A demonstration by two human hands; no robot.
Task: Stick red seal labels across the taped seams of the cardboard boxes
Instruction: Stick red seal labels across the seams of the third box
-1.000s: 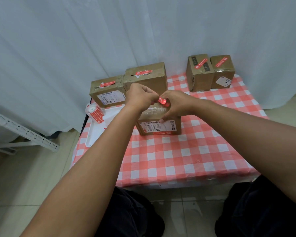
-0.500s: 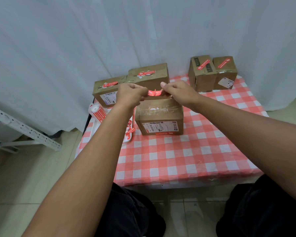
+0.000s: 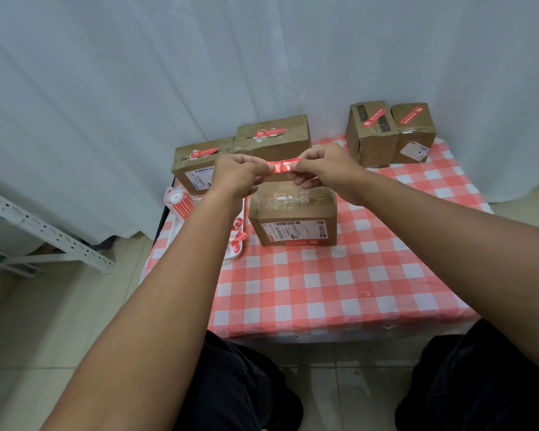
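Note:
A red seal label [image 3: 281,166] is stretched flat between my two hands, above and behind a cardboard box [image 3: 294,216] with clear tape on its top and a white shipping label on its front. My left hand [image 3: 238,175] pinches the label's left end and my right hand [image 3: 322,168] pinches its right end. Two boxes at the back left [image 3: 196,164] [image 3: 274,135] and two at the back right [image 3: 371,135] [image 3: 414,132] each carry a red label on top.
A roll of red labels [image 3: 178,202] lies on a white tray [image 3: 235,255] at the table's left side, with loose red labels [image 3: 238,236] beside it. The table wears a red-and-white checked cloth [image 3: 324,281]. A white metal frame [image 3: 44,234] stands on the floor to the left.
My hands lifted from the top of the near box and drew apart, pulling the red label out to full length between them.

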